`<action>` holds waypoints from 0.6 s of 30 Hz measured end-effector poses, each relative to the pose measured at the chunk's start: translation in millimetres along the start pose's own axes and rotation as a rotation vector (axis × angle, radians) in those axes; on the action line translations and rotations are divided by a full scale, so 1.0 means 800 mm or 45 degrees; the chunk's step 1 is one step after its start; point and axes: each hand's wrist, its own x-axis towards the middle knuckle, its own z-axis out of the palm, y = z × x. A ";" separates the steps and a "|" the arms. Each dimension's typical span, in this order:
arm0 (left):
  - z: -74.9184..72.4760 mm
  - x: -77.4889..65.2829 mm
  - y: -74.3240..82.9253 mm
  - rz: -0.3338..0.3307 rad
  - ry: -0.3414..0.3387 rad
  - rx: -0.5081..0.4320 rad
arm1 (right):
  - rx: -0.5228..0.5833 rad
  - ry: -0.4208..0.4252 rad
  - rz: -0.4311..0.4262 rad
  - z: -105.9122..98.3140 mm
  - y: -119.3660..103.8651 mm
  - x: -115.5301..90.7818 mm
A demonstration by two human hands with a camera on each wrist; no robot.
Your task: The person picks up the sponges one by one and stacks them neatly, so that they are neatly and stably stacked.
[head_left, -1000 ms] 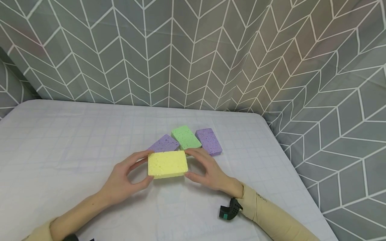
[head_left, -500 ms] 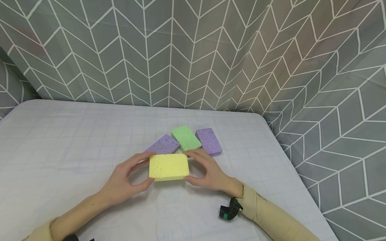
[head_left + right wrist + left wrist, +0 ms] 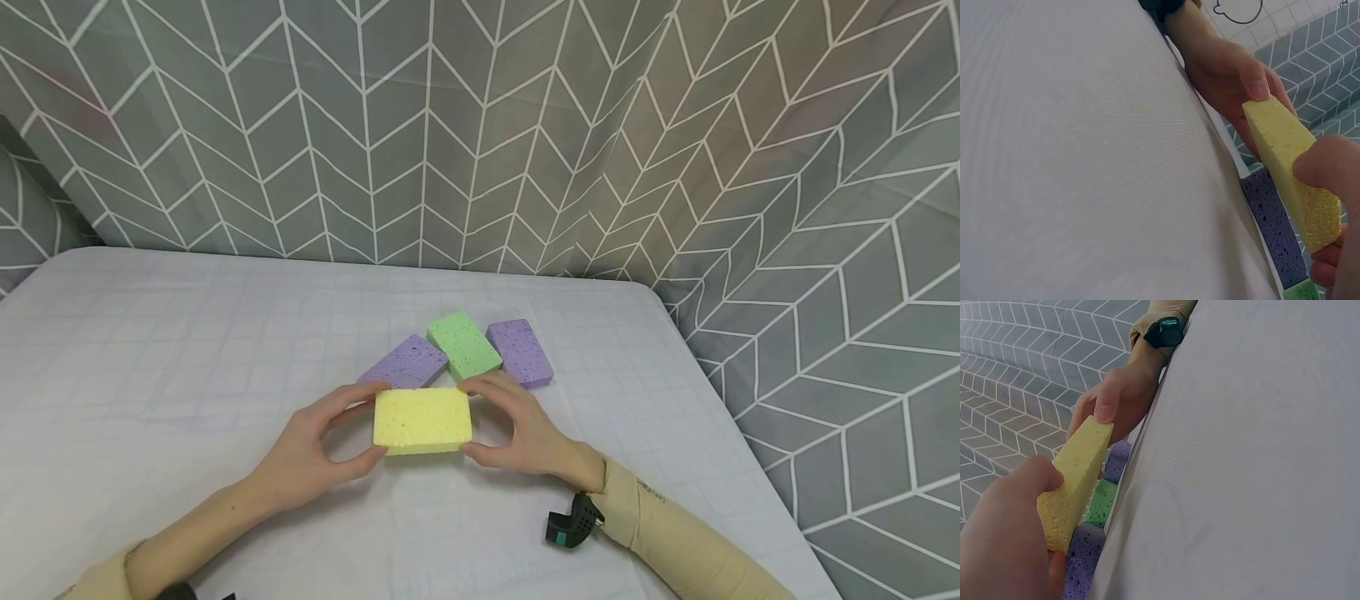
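The left hand (image 3: 306, 454) and the right hand (image 3: 534, 433) pinch the yellow sponge (image 3: 422, 419) by its opposite ends above the white surface (image 3: 202, 350); behind it, a green sponge (image 3: 463, 344) lies between two purple sponges (image 3: 521, 353).

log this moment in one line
left hand: pinches yellow sponge, left end | right hand: pinches its right end | beyond: green sponge between two purple sponges

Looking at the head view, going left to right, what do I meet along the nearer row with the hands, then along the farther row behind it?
Nearer row: left hand → yellow sponge → right hand. Farther row: left purple sponge → green sponge → right purple sponge.
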 end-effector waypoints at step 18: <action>-0.001 -0.001 0.001 -0.014 -0.024 -0.004 | 0.055 -0.022 -0.049 -0.001 -0.001 0.001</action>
